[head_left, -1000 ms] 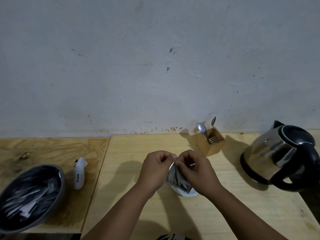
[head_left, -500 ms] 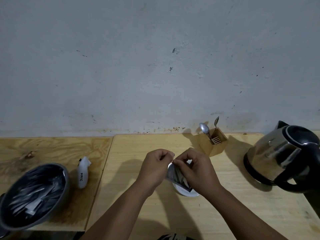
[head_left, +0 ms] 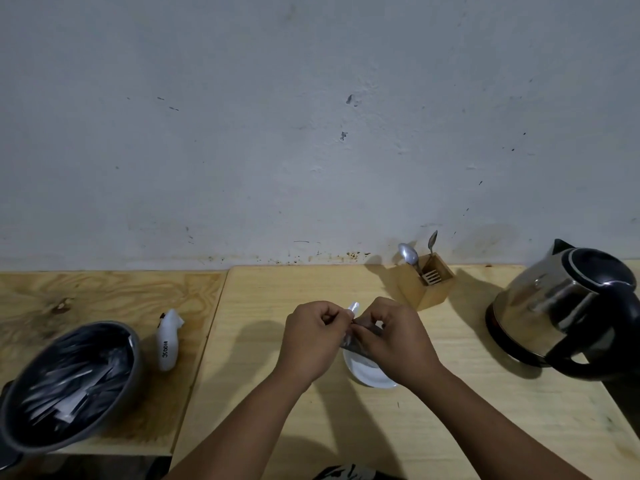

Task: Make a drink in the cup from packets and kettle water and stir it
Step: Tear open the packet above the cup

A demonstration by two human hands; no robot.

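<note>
Left hand (head_left: 311, 341), right hand (head_left: 391, 341) pinch packet (head_left: 351, 342) | over cup (head_left: 367, 374) | bowl (head_left: 20, 441): packets

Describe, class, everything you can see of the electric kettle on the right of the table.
The kettle has a shiny steel-looking body, a black lid, a pointed black spout toward the wall and a thick black handle toward the camera. It stands upright on a dark round base on the light wooden table, right of the wooden cutlery holder. Its lid looks closed. Neither of the hands touches it.
</note>
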